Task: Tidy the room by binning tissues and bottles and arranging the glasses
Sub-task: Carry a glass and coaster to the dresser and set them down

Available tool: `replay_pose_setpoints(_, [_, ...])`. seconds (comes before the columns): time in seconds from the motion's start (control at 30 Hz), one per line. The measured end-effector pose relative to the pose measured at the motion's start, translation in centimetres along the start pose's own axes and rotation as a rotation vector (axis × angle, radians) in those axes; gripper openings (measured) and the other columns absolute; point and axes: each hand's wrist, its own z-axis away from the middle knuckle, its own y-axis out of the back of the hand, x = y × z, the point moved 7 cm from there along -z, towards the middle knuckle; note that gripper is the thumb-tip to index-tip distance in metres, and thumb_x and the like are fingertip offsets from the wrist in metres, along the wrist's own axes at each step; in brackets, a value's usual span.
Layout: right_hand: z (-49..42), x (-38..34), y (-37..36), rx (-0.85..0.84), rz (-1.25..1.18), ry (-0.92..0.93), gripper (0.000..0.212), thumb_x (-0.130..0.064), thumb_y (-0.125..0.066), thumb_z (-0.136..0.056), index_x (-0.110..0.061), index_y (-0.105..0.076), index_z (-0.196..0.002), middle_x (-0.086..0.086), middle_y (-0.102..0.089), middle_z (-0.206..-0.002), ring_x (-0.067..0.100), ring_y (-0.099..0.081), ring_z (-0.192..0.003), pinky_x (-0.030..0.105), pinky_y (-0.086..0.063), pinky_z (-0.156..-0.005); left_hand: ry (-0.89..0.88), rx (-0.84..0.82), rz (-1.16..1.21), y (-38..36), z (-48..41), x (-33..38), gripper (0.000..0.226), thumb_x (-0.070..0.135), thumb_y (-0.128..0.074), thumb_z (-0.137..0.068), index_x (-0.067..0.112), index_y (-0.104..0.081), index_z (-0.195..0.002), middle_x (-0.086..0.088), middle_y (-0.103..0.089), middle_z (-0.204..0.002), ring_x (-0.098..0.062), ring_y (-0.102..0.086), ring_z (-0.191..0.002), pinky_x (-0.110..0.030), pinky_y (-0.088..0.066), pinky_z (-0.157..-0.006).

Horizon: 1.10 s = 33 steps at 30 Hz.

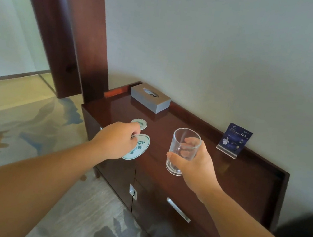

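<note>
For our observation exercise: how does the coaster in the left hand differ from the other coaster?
The held coaster is pinched by the left hand; the far coaster lies flat on the cabinet top. The held coaster looks larger; the far coaster smaller. Both are round, pale with green wavy marks.

Dark wood cabinet (244, 177); grey box (150, 100), rear corner; blue leaflet stand (234, 140) by wall.

Dark wooden cabinet (243, 180); on it tissue box (150, 99), coaster (140, 123), blue card (235, 139).
</note>
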Motion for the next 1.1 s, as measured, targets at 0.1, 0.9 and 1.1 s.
replay_pose_setpoints(0.1, [-1.4, 0.0, -1.1, 0.018, 0.0, -0.036, 0.07, -0.039, -0.082, -0.072, -0.029, -0.043, -0.129, -0.011, -0.058, -0.119, 0.012, -0.063, -0.102, 0.016, -0.052, -0.076, -0.029, -0.03, 0.006, -0.6, -2.1, -1.6, 0.011, 0.027, -0.052, -0.094, 0.022, -0.051, -0.085, 0.006, -0.065, -0.083, -0.017, -0.061, -0.073, -0.022, -0.036, -0.048])
replay_pose_setpoints(0.9, [-22.7, 5.9, 0.2, 0.174, -0.026, -0.191, 0.064, -0.038, -0.083, -0.071, -0.031, -0.046, -0.122, -0.015, -0.061, -0.114, 0.008, -0.063, -0.103, 0.033, -0.055, -0.089, -0.17, -0.166, 0.02, -8.6, -28.4, -3.5, 0.01, 0.03, -0.048, -0.093, 0.026, -0.05, -0.084, 0.007, -0.067, -0.082, -0.013, -0.061, -0.07, -0.031, -0.044, -0.051])
replay_pose_setpoints(1.1, [-26.2, 8.3, 0.2, 0.303, 0.016, -0.281, 0.066, -0.04, -0.083, -0.07, -0.032, -0.047, -0.124, -0.015, -0.055, -0.12, 0.007, -0.058, -0.108, 0.028, -0.049, -0.089, -0.277, -0.272, 0.082, -12.7, -34.6, -3.9, 0.008, 0.026, -0.047, -0.091, 0.025, -0.051, -0.084, 0.007, -0.061, -0.071, -0.014, -0.056, -0.064, -0.028, -0.036, -0.049])
